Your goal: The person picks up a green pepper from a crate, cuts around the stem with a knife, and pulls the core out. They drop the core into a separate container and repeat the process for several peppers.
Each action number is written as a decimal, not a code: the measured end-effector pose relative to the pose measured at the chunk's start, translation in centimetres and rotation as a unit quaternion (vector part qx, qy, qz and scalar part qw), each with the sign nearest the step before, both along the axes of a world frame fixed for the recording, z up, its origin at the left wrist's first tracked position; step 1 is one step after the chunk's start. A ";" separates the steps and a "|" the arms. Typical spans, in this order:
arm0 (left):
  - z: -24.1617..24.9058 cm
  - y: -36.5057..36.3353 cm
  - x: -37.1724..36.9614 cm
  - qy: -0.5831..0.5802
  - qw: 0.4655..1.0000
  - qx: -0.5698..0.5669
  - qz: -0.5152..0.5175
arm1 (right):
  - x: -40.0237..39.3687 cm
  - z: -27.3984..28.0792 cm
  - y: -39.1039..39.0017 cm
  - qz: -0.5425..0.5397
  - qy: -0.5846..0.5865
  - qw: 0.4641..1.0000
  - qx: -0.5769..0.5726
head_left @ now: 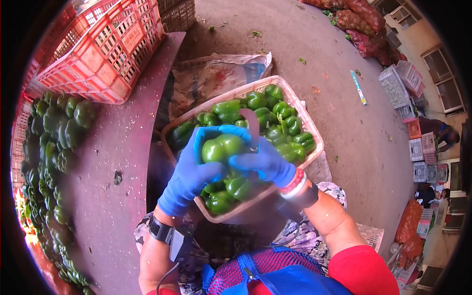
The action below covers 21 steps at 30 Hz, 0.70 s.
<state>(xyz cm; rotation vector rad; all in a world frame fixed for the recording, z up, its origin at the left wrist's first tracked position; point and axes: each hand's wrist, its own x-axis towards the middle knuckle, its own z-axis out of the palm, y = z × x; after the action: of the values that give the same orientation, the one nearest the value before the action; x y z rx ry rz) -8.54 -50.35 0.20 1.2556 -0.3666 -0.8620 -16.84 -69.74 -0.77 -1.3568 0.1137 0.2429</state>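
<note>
My left hand [192, 164], in a blue glove, is wrapped round a green bell pepper [222, 148] above the crate. My right hand [268, 162], gloved as well, grips a knife with a curved blade [252, 123] that points up and away from me. Its thumb reaches across to the pepper's lower side. The knife's handle is hidden in the glove. Under both hands stands a pale plastic crate [318, 142] filled with green bell peppers [256, 100].
Many green peppers [54, 191] are piled along the left beyond a reddish board [115, 211]. A red crate [105, 61] stands upper left, and a flattened sack [211, 81] lies behind the pepper crate. Filled net sacks [356, 24], stacked crates [393, 86] and people are farther right.
</note>
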 end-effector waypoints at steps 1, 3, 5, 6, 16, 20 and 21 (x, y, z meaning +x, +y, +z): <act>-0.2 0.0 0.2 0.028 0.999 -0.021 0.004 | 0.0 -0.2 -0.3 -0.002 0.010 0.999 0.038; -1.2 0.2 1.0 0.082 0.995 -0.063 0.013 | -0.2 -0.8 -1.2 -0.005 0.029 0.993 0.113; -2.5 0.1 1.8 0.050 0.987 -0.151 0.014 | -0.4 -1.3 -2.0 -0.007 0.044 0.969 0.243; -2.2 0.4 2.2 0.107 0.973 -0.202 -0.020 | -0.5 -2.0 -1.8 -0.036 0.035 0.952 0.302; -4.6 3.6 6.5 0.267 0.896 -0.315 0.164 | 0.0 0.5 -13.5 -0.252 -0.051 0.953 0.158; -4.9 4.1 6.6 0.260 0.899 -0.279 0.217 | 2.3 -4.4 -19.6 -0.375 0.112 0.882 -0.263; -5.0 4.0 6.3 0.247 0.904 -0.264 0.228 | 2.9 -6.2 -20.5 -0.373 0.097 0.857 -0.344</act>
<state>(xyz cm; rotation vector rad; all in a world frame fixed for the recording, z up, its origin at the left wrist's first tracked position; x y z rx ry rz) -2.25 -46.37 -4.82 0.5465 0.1073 -0.5872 -13.95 -90.23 -6.95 -1.8778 0.9533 -0.3629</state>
